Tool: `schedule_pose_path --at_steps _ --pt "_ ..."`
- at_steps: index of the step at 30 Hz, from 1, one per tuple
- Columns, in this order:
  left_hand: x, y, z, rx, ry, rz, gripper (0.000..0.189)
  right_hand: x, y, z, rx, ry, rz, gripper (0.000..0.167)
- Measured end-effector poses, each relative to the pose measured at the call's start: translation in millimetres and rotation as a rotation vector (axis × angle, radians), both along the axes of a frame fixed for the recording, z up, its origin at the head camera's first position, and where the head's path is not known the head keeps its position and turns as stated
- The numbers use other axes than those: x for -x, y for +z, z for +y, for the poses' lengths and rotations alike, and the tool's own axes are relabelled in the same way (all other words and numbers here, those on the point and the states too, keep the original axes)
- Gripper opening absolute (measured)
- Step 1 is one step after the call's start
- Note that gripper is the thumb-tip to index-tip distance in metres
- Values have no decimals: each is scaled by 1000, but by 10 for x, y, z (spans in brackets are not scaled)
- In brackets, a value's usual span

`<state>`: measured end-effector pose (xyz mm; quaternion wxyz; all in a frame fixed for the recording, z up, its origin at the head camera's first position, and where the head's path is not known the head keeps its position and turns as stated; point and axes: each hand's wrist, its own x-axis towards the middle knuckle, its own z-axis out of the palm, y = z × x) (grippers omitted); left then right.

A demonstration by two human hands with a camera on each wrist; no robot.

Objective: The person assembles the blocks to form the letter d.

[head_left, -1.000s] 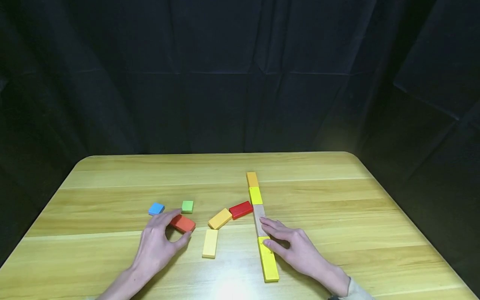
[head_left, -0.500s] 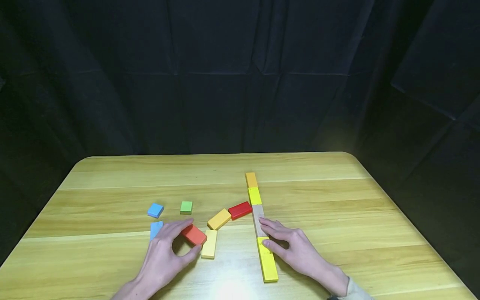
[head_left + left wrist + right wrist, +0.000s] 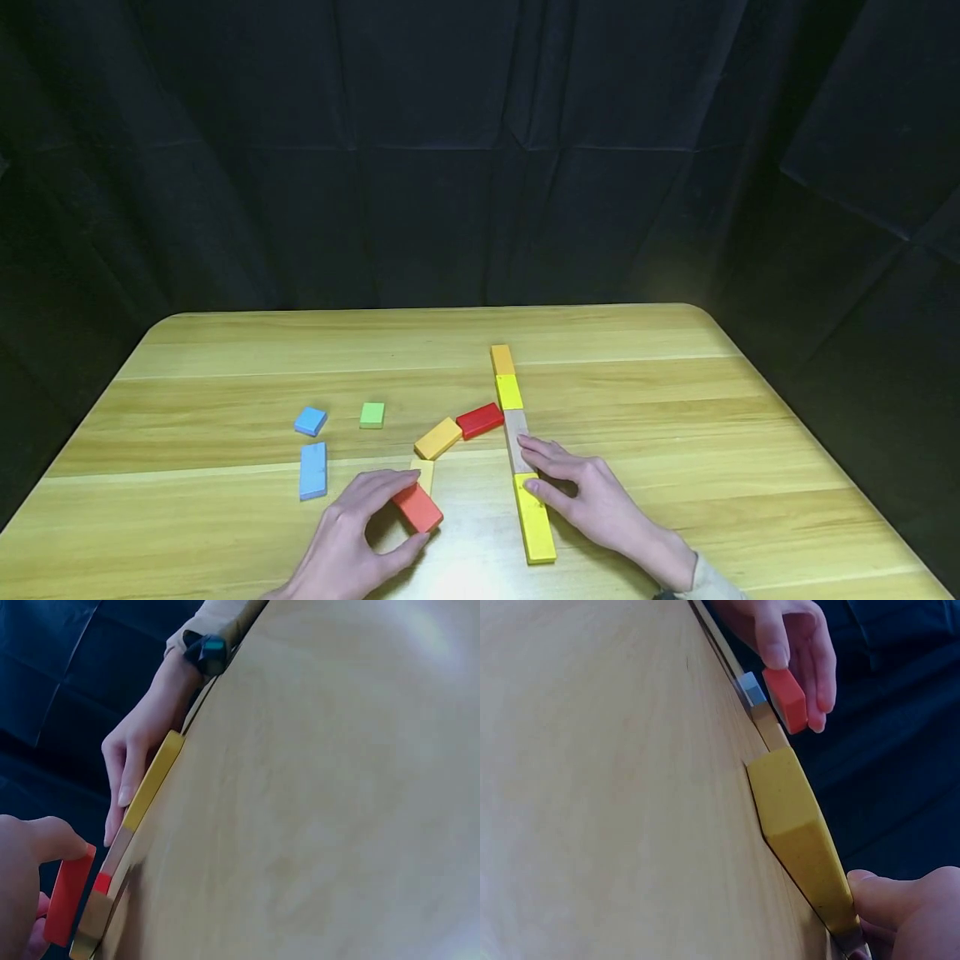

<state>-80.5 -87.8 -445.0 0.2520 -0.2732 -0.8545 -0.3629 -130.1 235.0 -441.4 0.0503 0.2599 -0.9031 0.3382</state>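
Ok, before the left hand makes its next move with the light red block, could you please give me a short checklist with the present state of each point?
1. Grip: left hand pinches the light red block between thumb and fingers: ok.
2. Block lifted off the table, by the wrist views: ok.
3. Right hand touching the grey block and long yellow block: ok.
4. Long blue block apart from the left hand: ok.
5. Cream block fully visible from the head: not ok, its near part is covered.
6. Underside of the light red block free of marks: cannot tell.
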Motion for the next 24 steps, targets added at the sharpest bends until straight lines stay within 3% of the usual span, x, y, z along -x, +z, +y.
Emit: schedule_pose_path --at_steps 12,24 --pt "-110 -54 37 -18 -201 38 58 6 -4 -3 7 4 -11 46" --pt "-88 -140 13 18 -296 90 50 6 -17 9 2 1 8 46"
